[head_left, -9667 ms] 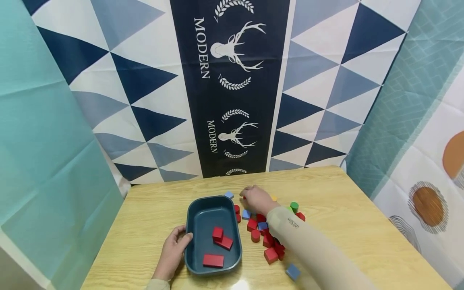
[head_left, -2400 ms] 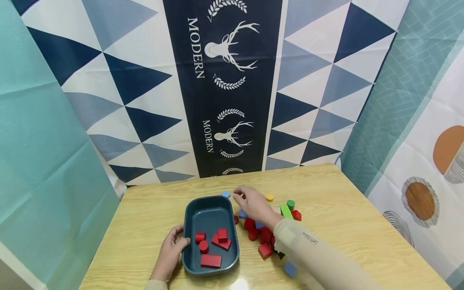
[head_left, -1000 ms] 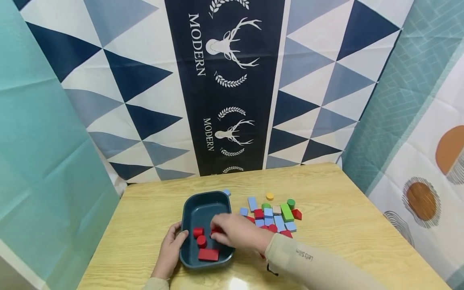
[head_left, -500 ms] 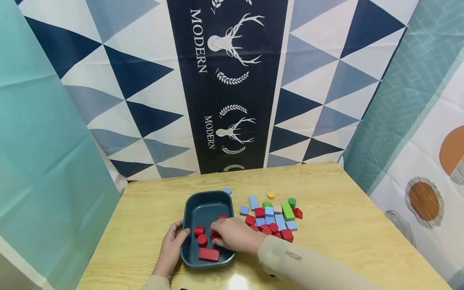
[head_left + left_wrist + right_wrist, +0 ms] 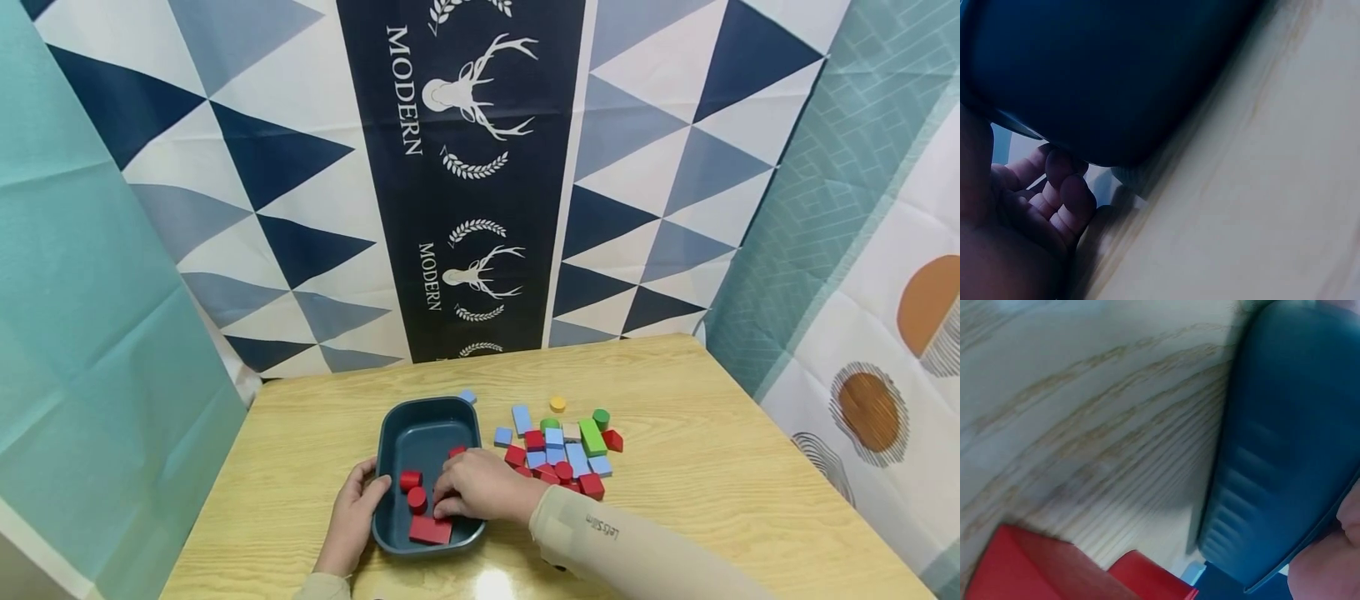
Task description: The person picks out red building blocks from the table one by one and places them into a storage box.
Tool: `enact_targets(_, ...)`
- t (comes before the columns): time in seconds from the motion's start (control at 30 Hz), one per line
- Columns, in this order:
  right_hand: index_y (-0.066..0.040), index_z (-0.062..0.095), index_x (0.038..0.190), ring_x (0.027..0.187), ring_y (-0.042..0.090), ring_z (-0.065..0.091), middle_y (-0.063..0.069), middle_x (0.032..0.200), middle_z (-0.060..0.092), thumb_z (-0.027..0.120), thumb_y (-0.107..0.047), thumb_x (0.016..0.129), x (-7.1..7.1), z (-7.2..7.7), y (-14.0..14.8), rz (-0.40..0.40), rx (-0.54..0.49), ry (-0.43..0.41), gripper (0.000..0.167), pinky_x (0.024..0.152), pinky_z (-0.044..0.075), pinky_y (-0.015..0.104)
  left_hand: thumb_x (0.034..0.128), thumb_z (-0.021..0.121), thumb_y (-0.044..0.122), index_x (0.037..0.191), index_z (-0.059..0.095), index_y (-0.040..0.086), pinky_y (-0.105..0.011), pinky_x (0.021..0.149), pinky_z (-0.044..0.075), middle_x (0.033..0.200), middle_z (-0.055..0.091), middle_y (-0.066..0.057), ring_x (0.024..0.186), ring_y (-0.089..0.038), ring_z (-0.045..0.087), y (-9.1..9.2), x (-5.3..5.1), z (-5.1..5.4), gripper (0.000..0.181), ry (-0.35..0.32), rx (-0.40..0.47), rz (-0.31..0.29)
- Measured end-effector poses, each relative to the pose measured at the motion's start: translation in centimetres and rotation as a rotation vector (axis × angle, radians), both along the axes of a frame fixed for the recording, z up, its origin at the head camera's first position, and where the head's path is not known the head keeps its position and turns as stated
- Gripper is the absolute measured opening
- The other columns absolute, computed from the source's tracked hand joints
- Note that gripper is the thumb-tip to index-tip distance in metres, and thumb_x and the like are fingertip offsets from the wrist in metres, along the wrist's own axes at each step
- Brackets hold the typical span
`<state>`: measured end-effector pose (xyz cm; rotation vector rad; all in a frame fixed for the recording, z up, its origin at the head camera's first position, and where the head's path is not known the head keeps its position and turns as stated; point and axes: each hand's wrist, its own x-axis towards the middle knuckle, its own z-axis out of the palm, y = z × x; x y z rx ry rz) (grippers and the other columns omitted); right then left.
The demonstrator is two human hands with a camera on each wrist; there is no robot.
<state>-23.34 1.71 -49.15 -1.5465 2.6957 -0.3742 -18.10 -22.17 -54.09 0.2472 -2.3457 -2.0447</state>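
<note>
- Moved since the first frame: the right hand [image 5: 483, 483], from the table [image 5: 300, 467] near the far right corner of the tray [image 5: 425, 432] into the tray; two red cylinders [image 5: 410, 480] have come into the tray.
- Far left: a teal cloth [image 5: 112, 292] beside the table.
- Left hand [image 5: 358, 508]: grips the left wall of the tray, thumb at the rim, fingers against the outside.
- Tray: dark blue, resting on the table; the red cylinders lie left of its middle, with a red slab [image 5: 431, 530] near its front end and a red block [image 5: 457, 451] partly behind the right hand.
- Beyond the tray: a blue block [image 5: 467, 396], partly screened by its far right corner.
- Black panel [image 5: 465, 192]: upright backdrop; "MODERN" legible twice, beside white deer heads.
- Right hand: fingers bent down inside the tray, covering part of its right side; whether they grip anything cannot be told.
- Heap [image 5: 555, 438]: mainly red, blue and green blocks, right of the tray; a yellow disc [image 5: 557, 405] lies apart beyond it.
- Sleeve [image 5: 600, 533]: crosses in front of the heap; inverted lettering, "Let'sSlim".
- Far right: a patterned cloth [image 5: 862, 333].
</note>
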Motion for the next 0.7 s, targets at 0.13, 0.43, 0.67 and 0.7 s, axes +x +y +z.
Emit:
enact_targets(0.13, -0.03, 0.085, 0.111, 0.092, -0.004, 0.069, -0.017, 0.103, 0.081, 0.077, -0.037, 0.099, 0.1, 0.2, -0.2, -0.008, 0.042, 0.024, 0.016, 0.08, 0.053, 0.013, 0.1096, 0.058, 0.023, 0.151, 0.05, 0.0, -0.017, 0.089, 0.055, 0.148, 0.061, -0.023, 0.127, -0.023, 0.062, 0.0, -0.1, -0.2, 0.049, -0.004, 0.009, 0.003)
enact_targets(0.43, -0.033, 0.084, 0.107, 0.082, -0.01, 0.065, -0.022, 0.097, 0.079, 0.079, -0.031, 0.099, 0.3, 1.0, -0.5, -0.004, 0.118, -0.047, 0.01, 0.076, 0.051, 0.01, 0.1109, 0.056, 0.027, 0.153, 0.049, 0.001, -0.016, 0.088, 0.054, 0.152, 0.058, -0.023, 0.136, -0.029, 0.06, -0.2, -0.2, -0.4, 0.051, -0.026, -0.003, 0.011)
enact_targets(0.67, -0.032, 0.078, 0.089, 0.067, -0.009, 0.053, -0.024, 0.074, 0.067, 0.08, -0.036, 0.097, 0.5, 1.2, -0.4, -0.007, 0.121, -0.058, 0.009, 0.071, 0.041, 0.014, 0.1097, 0.058, 0.027, 0.151, 0.051, 0.001, -0.016, 0.089, 0.054, 0.15, 0.06, -0.023, 0.131, -0.025, 0.062, 0.0, -0.1, -0.2, 0.049, -0.03, -0.011, 0.017)
enact_targets(0.7, -0.032, 0.078, 0.09, 0.069, -0.008, 0.054, -0.023, 0.075, 0.068, 0.079, -0.038, 0.097, 0.5, 1.3, -0.3, -0.005, 0.111, -0.041, 0.009, 0.073, 0.042, 0.015, 0.1098, 0.057, 0.027, 0.151, 0.051, 0.0, -0.016, 0.09, 0.054, 0.149, 0.06, -0.023, 0.131, -0.026, 0.062, 0.0, -0.1, -0.2, 0.049, -0.026, -0.019, 0.017)
